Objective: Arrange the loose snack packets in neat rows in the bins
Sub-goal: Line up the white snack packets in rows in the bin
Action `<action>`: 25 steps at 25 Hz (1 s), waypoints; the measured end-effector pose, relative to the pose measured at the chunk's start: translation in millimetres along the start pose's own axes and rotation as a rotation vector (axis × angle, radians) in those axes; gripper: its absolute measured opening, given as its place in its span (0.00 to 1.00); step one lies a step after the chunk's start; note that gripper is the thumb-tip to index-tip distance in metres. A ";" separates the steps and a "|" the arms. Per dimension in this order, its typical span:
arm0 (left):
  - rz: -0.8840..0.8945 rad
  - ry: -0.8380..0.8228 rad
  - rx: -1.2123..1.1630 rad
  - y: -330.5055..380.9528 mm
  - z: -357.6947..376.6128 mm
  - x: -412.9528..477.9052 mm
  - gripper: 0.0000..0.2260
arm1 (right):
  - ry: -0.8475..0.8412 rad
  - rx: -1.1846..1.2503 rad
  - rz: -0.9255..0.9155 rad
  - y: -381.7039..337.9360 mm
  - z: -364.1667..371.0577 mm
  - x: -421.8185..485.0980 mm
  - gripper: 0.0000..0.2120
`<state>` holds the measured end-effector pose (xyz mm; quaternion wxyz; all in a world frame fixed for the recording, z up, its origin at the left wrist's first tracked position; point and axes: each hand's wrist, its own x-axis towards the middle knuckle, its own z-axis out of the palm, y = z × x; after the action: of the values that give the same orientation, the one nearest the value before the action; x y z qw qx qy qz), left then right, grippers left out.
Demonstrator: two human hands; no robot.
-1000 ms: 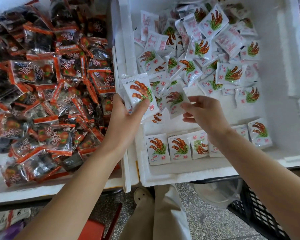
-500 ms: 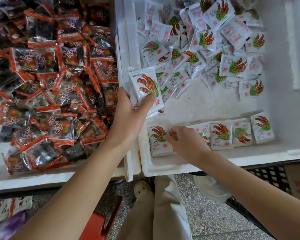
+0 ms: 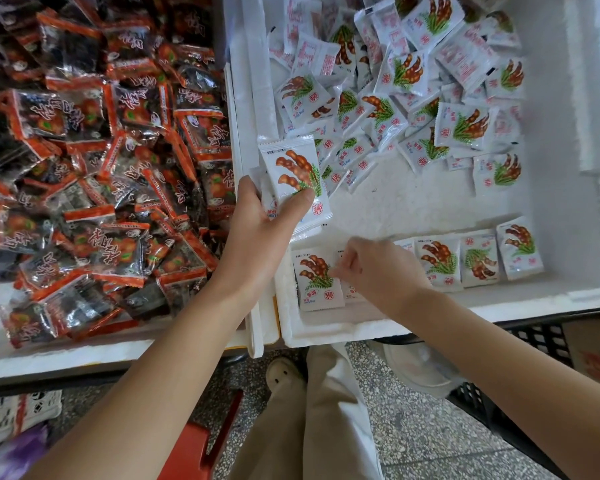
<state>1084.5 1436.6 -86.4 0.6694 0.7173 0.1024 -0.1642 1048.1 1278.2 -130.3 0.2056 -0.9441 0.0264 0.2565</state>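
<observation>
Against the near wall of the white bin (image 3: 343, 332), tucking one packet (image 3: 349, 291) into the row (image 3: 439, 261), just beside the leftmost packet (image 3: 317, 278). Done with the right hand (image 3: 378, 268), fingers curled and seemingly pinching that packet's edge. A second ago up by the stack, taking from it; half a second ago already down at the row. Judging by that, one more place in the row being filled, edge against edge, with bare floor behind it for further rows. Gripped above the row in the left hand (image 3: 257, 230), thumb clamped across the front: a small stack (image 3: 293, 178) of the same packets, hardly shifted since, likely feeding the next placements. Beyond, apart from the row, lying jumbled as before: the loose heap (image 3: 413, 98), so most of the job left. Across the wall to the left, untouched in the other bin (image 3: 84, 358): dark red packets (image 3: 118, 168) in a tangle.
</observation>
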 end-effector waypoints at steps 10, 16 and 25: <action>-0.038 -0.052 0.042 2.0 10.0 -3.4 0.13 | 0.066 -0.075 -0.138 25.7 -5.6 28.0 0.10; -0.098 -0.137 0.076 -3.0 22.1 -6.0 0.14 | 0.130 -0.029 -0.144 29.3 -3.5 29.4 0.08; -0.131 -0.306 0.184 -23.9 40.0 -5.2 0.15 | -0.023 1.158 0.146 19.7 -39.4 -12.4 0.10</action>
<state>1067.0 1399.1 -108.7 0.5965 0.7339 0.0304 -0.3235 1052.9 1243.6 -100.7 0.6701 -0.6709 0.2250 0.2241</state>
